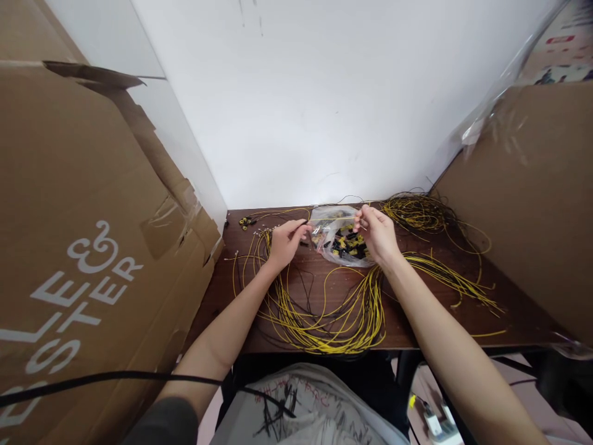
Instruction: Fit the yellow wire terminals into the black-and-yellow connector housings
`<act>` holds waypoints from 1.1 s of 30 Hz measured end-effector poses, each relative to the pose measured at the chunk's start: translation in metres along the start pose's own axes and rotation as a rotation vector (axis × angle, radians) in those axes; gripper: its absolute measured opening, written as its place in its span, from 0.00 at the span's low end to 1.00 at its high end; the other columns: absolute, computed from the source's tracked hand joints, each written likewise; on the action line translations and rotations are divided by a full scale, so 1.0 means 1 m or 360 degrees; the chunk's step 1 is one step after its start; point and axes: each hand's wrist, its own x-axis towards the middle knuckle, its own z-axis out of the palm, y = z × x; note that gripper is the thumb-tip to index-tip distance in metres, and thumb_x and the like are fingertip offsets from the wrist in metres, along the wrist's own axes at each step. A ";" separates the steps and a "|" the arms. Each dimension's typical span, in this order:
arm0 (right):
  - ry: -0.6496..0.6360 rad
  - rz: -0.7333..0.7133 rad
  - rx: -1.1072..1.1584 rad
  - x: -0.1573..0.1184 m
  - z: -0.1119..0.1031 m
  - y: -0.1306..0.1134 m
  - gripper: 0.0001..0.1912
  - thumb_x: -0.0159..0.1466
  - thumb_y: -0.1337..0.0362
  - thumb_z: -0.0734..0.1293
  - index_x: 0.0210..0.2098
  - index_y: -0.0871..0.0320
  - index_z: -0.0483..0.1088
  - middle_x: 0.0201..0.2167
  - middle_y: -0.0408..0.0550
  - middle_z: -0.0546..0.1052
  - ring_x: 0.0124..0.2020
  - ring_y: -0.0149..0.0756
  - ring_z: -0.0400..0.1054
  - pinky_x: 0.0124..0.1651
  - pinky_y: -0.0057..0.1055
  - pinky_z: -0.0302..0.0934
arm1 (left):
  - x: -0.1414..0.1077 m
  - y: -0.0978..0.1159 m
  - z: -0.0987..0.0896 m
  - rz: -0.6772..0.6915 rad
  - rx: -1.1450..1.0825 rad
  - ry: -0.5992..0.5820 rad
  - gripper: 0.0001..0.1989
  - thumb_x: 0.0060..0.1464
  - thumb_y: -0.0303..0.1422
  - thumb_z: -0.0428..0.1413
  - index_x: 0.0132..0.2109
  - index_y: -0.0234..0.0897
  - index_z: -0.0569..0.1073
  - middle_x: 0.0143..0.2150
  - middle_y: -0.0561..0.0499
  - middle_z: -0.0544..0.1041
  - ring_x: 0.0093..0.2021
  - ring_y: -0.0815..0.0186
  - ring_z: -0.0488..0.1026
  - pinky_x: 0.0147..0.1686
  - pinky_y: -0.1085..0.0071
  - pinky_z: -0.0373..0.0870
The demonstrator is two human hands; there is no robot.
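Note:
A thin yellow wire (pixel 331 218) runs taut between my two hands above an open clear plastic bag (pixel 337 256). My left hand (pixel 286 242) pinches it at a dark part near the fingertips; what that part is cannot be made out. My right hand (pixel 376 230) has thumb and fingers closed on the wire further right. Inside the bag lie many small black and yellow connectors (pixel 349 243). Below the hands, a large bundle of yellow and black wires (pixel 333 340) curves along the front of the brown table (pixel 217 309).
A tangled wire coil (pixel 412 211) sits at the back right, and loose wire ends (pixel 458 281) spread beneath it. Several small connectors (pixel 245 221) lie at the back left. Cardboard boxes (pixel 92 185) flank the table, with a white wall (pixel 296 111) behind. A black cable (pixel 115 375) crosses my left arm.

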 end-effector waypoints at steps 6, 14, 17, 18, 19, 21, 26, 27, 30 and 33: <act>0.0005 0.0065 0.0462 0.008 -0.015 -0.013 0.11 0.56 0.55 0.68 0.30 0.56 0.68 0.21 0.38 0.66 0.21 0.25 0.60 0.27 0.24 0.61 | 0.014 0.007 -0.022 -0.0023 -0.0057 0.0509 0.14 0.56 0.37 0.51 0.40 0.31 0.74 0.32 0.46 0.77 0.26 0.73 0.69 0.27 0.76 0.70; 0.0066 0.0042 0.0977 0.028 -0.039 -0.039 0.07 0.61 0.62 0.64 0.27 0.55 0.68 0.20 0.36 0.66 0.21 0.21 0.62 0.30 0.20 0.64 | 0.030 -0.015 -0.068 -0.0330 0.0094 0.1023 0.15 0.55 0.39 0.47 0.36 0.32 0.72 0.29 0.48 0.75 0.24 0.73 0.68 0.25 0.78 0.67; 0.0230 -0.0123 0.0968 0.041 -0.058 -0.056 0.11 0.64 0.63 0.60 0.26 0.54 0.68 0.21 0.37 0.67 0.22 0.22 0.64 0.30 0.21 0.65 | 0.033 -0.028 -0.086 -0.0532 0.0353 0.0973 0.16 0.53 0.38 0.46 0.35 0.32 0.73 0.27 0.48 0.76 0.23 0.71 0.68 0.22 0.78 0.63; 0.0259 -0.0181 0.1029 0.047 -0.064 -0.063 0.12 0.65 0.64 0.59 0.26 0.54 0.69 0.21 0.37 0.67 0.22 0.21 0.64 0.30 0.21 0.65 | 0.033 -0.030 -0.091 -0.0599 0.0484 0.0921 0.16 0.52 0.38 0.47 0.33 0.32 0.74 0.26 0.48 0.76 0.24 0.70 0.69 0.23 0.77 0.63; 0.0268 -0.0230 0.1113 0.053 -0.071 -0.068 0.13 0.65 0.64 0.59 0.26 0.55 0.69 0.21 0.37 0.68 0.22 0.20 0.64 0.31 0.19 0.65 | 0.034 -0.032 -0.095 -0.0659 0.0640 0.0838 0.15 0.52 0.38 0.48 0.31 0.33 0.75 0.25 0.48 0.76 0.24 0.68 0.70 0.25 0.76 0.63; 0.0293 -0.0287 0.1220 0.069 -0.085 -0.078 0.15 0.65 0.65 0.58 0.25 0.56 0.70 0.21 0.38 0.68 0.22 0.18 0.64 0.31 0.17 0.64 | 0.036 -0.034 -0.101 -0.0780 0.0976 0.0593 0.15 0.50 0.38 0.49 0.26 0.34 0.75 0.23 0.48 0.76 0.25 0.65 0.70 0.27 0.73 0.63; 0.0640 0.0082 0.0970 0.100 -0.100 -0.073 0.18 0.66 0.71 0.54 0.24 0.58 0.69 0.24 0.44 0.71 0.26 0.18 0.67 0.34 0.16 0.64 | 0.045 -0.041 -0.102 -0.0967 0.1556 0.0230 0.15 0.49 0.39 0.50 0.31 0.35 0.77 0.29 0.41 0.77 0.33 0.55 0.72 0.30 0.65 0.65; 0.0710 0.0268 0.0910 0.102 -0.100 -0.067 0.17 0.66 0.71 0.54 0.25 0.59 0.68 0.25 0.45 0.71 0.27 0.19 0.68 0.33 0.16 0.65 | 0.046 -0.042 -0.101 -0.0968 0.1636 0.0185 0.15 0.49 0.39 0.50 0.32 0.35 0.77 0.31 0.39 0.77 0.36 0.52 0.72 0.31 0.63 0.66; 0.0570 0.0659 0.0706 0.099 -0.094 -0.044 0.10 0.64 0.70 0.57 0.29 0.61 0.67 0.33 0.51 0.72 0.34 0.28 0.71 0.33 0.23 0.70 | 0.048 -0.046 -0.097 -0.0911 0.1839 0.0021 0.15 0.49 0.37 0.50 0.34 0.31 0.77 0.37 0.33 0.75 0.43 0.47 0.69 0.35 0.58 0.67; 0.0452 0.0795 0.0542 0.089 -0.086 -0.022 0.07 0.63 0.72 0.58 0.30 0.61 0.66 0.36 0.54 0.72 0.36 0.30 0.72 0.33 0.24 0.71 | 0.048 -0.045 -0.093 -0.0831 0.1997 -0.0003 0.16 0.50 0.36 0.50 0.38 0.28 0.76 0.42 0.31 0.72 0.47 0.45 0.66 0.41 0.55 0.65</act>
